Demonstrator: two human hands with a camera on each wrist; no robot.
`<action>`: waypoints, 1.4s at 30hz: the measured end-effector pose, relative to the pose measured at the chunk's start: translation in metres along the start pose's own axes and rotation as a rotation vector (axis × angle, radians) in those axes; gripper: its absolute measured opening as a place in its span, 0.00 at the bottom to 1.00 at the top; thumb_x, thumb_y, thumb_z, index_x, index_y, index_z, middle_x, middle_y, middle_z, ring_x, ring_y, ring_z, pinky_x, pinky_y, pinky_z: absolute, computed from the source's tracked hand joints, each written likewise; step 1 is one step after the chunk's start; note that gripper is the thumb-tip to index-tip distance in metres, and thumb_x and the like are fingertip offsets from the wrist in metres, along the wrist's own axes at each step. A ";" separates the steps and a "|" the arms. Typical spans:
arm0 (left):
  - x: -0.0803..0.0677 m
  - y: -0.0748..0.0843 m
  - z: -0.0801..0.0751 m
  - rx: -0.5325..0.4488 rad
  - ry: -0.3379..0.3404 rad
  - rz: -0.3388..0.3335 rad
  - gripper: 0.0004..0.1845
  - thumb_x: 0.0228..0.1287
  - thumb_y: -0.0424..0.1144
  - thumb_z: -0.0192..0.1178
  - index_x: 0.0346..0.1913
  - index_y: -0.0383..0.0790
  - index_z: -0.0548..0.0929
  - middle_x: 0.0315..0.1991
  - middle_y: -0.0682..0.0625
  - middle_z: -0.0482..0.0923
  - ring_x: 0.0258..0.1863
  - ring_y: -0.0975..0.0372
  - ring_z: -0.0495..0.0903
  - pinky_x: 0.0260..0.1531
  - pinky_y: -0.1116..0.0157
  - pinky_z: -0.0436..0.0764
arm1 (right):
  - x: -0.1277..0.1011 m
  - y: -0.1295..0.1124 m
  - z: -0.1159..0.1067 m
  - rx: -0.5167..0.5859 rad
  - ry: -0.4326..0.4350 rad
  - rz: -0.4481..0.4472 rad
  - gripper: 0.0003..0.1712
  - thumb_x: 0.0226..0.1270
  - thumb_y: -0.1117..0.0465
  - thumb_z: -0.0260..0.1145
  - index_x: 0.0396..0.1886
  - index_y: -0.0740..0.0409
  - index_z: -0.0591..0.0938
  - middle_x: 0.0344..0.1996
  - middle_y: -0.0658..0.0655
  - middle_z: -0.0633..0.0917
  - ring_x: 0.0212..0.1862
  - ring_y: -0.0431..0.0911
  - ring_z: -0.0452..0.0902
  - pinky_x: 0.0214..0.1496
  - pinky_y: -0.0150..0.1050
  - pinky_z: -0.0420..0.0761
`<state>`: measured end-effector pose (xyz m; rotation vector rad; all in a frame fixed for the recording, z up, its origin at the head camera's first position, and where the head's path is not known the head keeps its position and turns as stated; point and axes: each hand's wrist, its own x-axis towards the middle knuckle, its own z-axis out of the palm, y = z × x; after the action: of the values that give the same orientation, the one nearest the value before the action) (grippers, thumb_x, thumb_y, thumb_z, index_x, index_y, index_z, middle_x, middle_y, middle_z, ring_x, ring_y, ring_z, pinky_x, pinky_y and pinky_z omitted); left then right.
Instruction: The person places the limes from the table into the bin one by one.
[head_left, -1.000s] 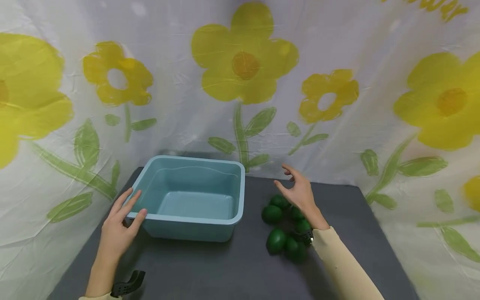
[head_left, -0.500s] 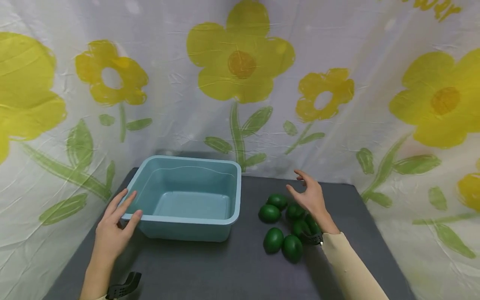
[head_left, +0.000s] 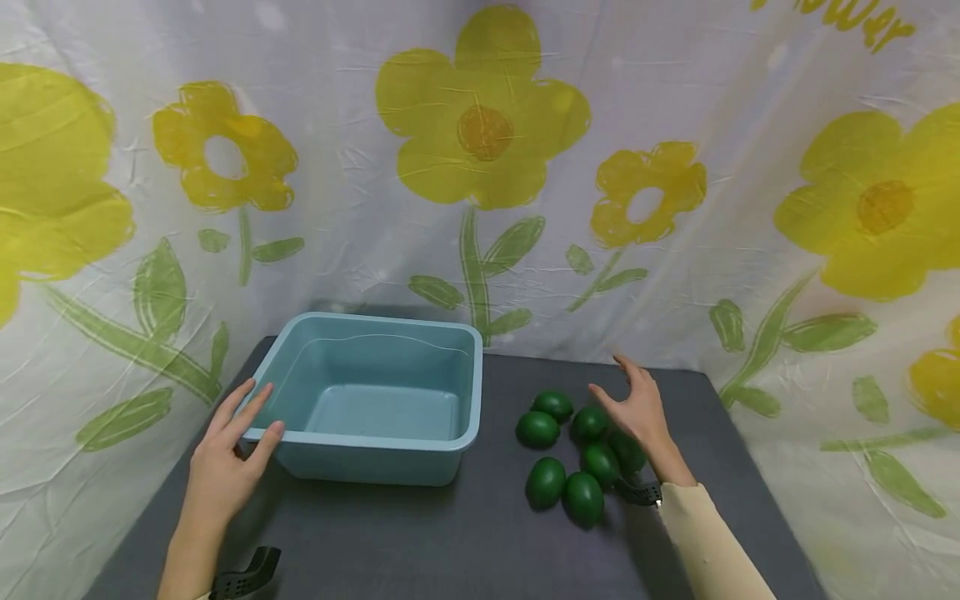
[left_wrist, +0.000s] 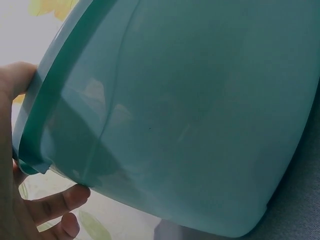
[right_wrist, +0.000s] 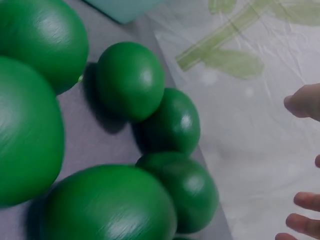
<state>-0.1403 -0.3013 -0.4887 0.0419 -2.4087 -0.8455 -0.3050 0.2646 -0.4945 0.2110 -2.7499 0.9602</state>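
Note:
A light blue plastic basin (head_left: 375, 446) stands on the left of the dark table, with nothing visible inside. My left hand (head_left: 227, 467) rests at its front left corner, thumb and fingers spread on either side of the rim; in the left wrist view the fingertips (left_wrist: 60, 205) lie near the outer wall. Right of the basin, several smooth, dark green egg-shaped fruits (head_left: 537, 430) lie in a loose cluster; their exact kind is unclear. My right hand (head_left: 639, 408) hovers above the far right of the cluster, fingers spread and holding nothing. It partly covers a fruit (head_left: 628, 452).
A dark grey cloth (head_left: 420, 542) covers the table. Behind and along the sides hangs a white curtain (head_left: 352, 242) printed with yellow flowers, close to the table's back edge. Dark straps (head_left: 247, 575) are on both wrists.
My right hand has moved to the right and a little nearer, uncovering more of the fruits. The left hand stays at the basin's corner. The head view has shifted slightly.

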 end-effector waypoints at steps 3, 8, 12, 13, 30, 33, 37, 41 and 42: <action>0.000 0.000 0.000 0.003 -0.005 -0.007 0.33 0.73 0.43 0.68 0.78 0.49 0.74 0.79 0.41 0.66 0.64 0.38 0.76 0.38 0.60 0.69 | -0.006 0.005 -0.001 -0.007 -0.038 0.042 0.48 0.74 0.42 0.68 0.82 0.62 0.63 0.71 0.76 0.72 0.71 0.70 0.68 0.66 0.71 0.70; 0.002 0.001 0.000 0.001 -0.012 -0.008 0.33 0.73 0.43 0.69 0.79 0.49 0.74 0.80 0.42 0.65 0.68 0.36 0.73 0.40 0.50 0.70 | -0.020 0.014 -0.003 -0.017 -0.101 0.108 0.50 0.74 0.41 0.68 0.83 0.63 0.61 0.72 0.77 0.71 0.72 0.72 0.66 0.69 0.72 0.68; 0.000 0.000 -0.001 -0.020 -0.013 -0.011 0.33 0.73 0.43 0.68 0.79 0.51 0.74 0.80 0.42 0.65 0.70 0.34 0.71 0.42 0.46 0.72 | -0.032 0.020 -0.002 -0.033 -0.148 0.138 0.51 0.74 0.41 0.68 0.83 0.65 0.60 0.72 0.78 0.70 0.72 0.73 0.66 0.69 0.72 0.68; 0.000 0.000 -0.001 -0.021 -0.013 -0.012 0.33 0.73 0.43 0.68 0.79 0.51 0.73 0.80 0.42 0.65 0.70 0.34 0.71 0.43 0.45 0.71 | -0.034 0.021 -0.001 -0.034 -0.154 0.140 0.51 0.73 0.41 0.69 0.82 0.66 0.61 0.72 0.79 0.70 0.72 0.74 0.66 0.68 0.72 0.69; 0.000 -0.002 0.001 -0.069 -0.006 -0.009 0.33 0.73 0.41 0.68 0.79 0.51 0.74 0.82 0.45 0.63 0.75 0.33 0.66 0.54 0.29 0.68 | -0.053 0.030 0.002 -0.099 -0.165 0.151 0.43 0.70 0.45 0.73 0.69 0.75 0.75 0.56 0.78 0.84 0.59 0.72 0.78 0.57 0.65 0.81; 0.000 -0.002 0.001 -0.064 -0.008 -0.007 0.33 0.73 0.42 0.68 0.78 0.51 0.74 0.82 0.45 0.63 0.74 0.32 0.66 0.53 0.28 0.68 | -0.055 0.031 0.002 -0.103 -0.164 0.163 0.40 0.70 0.45 0.73 0.66 0.74 0.78 0.55 0.77 0.85 0.56 0.70 0.80 0.55 0.63 0.82; 0.000 -0.002 0.002 -0.058 -0.012 -0.005 0.32 0.74 0.43 0.67 0.79 0.51 0.73 0.82 0.45 0.62 0.74 0.32 0.66 0.53 0.28 0.68 | -0.055 0.034 0.002 -0.108 -0.162 0.171 0.35 0.70 0.45 0.72 0.61 0.72 0.83 0.53 0.75 0.86 0.51 0.66 0.84 0.51 0.61 0.83; -0.001 -0.002 0.002 -0.060 -0.009 -0.003 0.32 0.75 0.42 0.66 0.79 0.50 0.73 0.82 0.45 0.62 0.74 0.32 0.66 0.53 0.28 0.68 | -0.053 0.034 0.001 -0.115 -0.179 0.185 0.35 0.70 0.44 0.72 0.60 0.72 0.83 0.50 0.74 0.87 0.46 0.64 0.86 0.47 0.59 0.85; -0.001 -0.002 0.002 -0.059 -0.008 -0.003 0.32 0.75 0.42 0.66 0.79 0.50 0.73 0.82 0.45 0.62 0.74 0.31 0.66 0.52 0.28 0.68 | -0.053 0.034 0.001 -0.123 -0.186 0.191 0.36 0.70 0.44 0.72 0.60 0.72 0.83 0.49 0.74 0.87 0.45 0.63 0.86 0.46 0.59 0.85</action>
<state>-0.1406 -0.3014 -0.4918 0.0194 -2.3905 -0.9197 -0.2615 0.2942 -0.5289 0.0172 -3.0332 0.8502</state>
